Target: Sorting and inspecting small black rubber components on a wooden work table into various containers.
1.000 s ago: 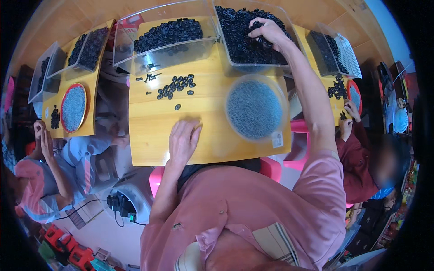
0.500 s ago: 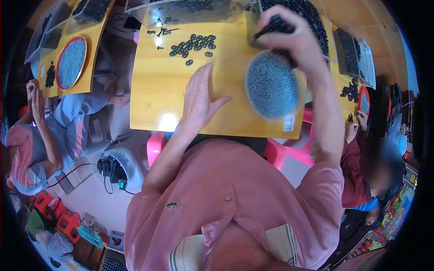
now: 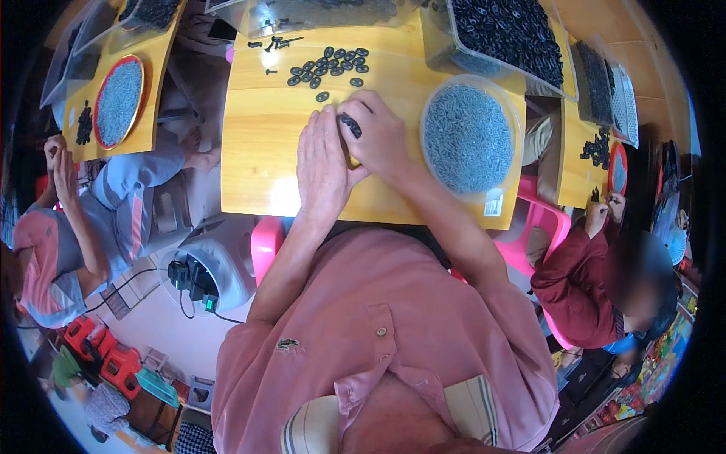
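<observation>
My right hand [image 3: 380, 142] is closed around several small black pieces [image 3: 349, 125], which show between its thumb and fingers. They look like the small black oval parts [image 3: 330, 63] with holes lying loose beyond my hands. Against it, palm side hidden, my left hand [image 3: 322, 160] lies over the table with its fingers stretched out. One black oval part [image 3: 323, 97] sits just past my fingertips. To the right of my hands stands a round clear tub [image 3: 517, 129] filled with small silvery screws [image 3: 467, 136].
A clear bin [image 3: 569, 89] heaped with black parts stands at the far right, another clear bin [image 3: 318, 26] at the far edge. Thin black pieces [image 3: 274, 44] lie at the yellow table's [image 3: 253, 163] far left. Co-workers sit left and right; a pink stool [image 3: 548, 208] stands nearby.
My right hand has come from the bin at the far right, over the tub, to my left hand, bringing black pieces. My left hand has stayed nearly in place.
</observation>
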The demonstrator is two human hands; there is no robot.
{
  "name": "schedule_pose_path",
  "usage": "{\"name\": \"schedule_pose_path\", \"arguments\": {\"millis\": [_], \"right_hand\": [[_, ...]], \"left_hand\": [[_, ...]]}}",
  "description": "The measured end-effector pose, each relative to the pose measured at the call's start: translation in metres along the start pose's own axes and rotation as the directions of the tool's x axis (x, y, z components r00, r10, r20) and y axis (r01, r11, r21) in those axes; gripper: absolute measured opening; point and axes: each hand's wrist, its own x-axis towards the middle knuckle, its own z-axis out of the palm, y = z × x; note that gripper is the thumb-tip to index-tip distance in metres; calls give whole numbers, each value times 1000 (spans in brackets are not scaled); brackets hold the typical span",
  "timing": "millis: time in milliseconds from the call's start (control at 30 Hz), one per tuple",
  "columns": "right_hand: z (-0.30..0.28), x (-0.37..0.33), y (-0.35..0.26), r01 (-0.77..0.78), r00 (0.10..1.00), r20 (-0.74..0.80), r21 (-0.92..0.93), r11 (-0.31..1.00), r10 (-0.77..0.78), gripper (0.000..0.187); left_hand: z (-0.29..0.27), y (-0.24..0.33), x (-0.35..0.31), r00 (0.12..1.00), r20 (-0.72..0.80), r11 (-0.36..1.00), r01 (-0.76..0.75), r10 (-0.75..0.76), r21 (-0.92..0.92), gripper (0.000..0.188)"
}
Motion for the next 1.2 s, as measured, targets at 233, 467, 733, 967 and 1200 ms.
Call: {"name": "schedule_pose_path", "arguments": {"millis": [233, 467, 733, 967, 1200], "right_hand": [[-2, -1, 6, 77, 997, 13, 90, 993, -78, 20], [-8, -5, 3, 65, 996, 52, 123, 990, -72, 26], [-29, 1, -5, -313, 949, 166, 392, 865, 268, 41], [-85, 17, -8, -420, 886, 169, 685, 595, 431, 38], [-107, -32, -18, -521, 830, 337, 184, 833, 444, 31]], "left_hand": [[2, 0, 1, 1000, 11, 1000, -3, 3, 10, 106], [5, 0, 0, 999, -28, 999, -41, 42, 33, 102], [-5, -8, 1, 996, -25, 986, -88, 85, -145, 103], [-25, -36, -3, 996, 50, 904, 85, -70, -419, 79], [-27, -37, -11, 984, 90, 975, -138, 155, -175, 81]]}}
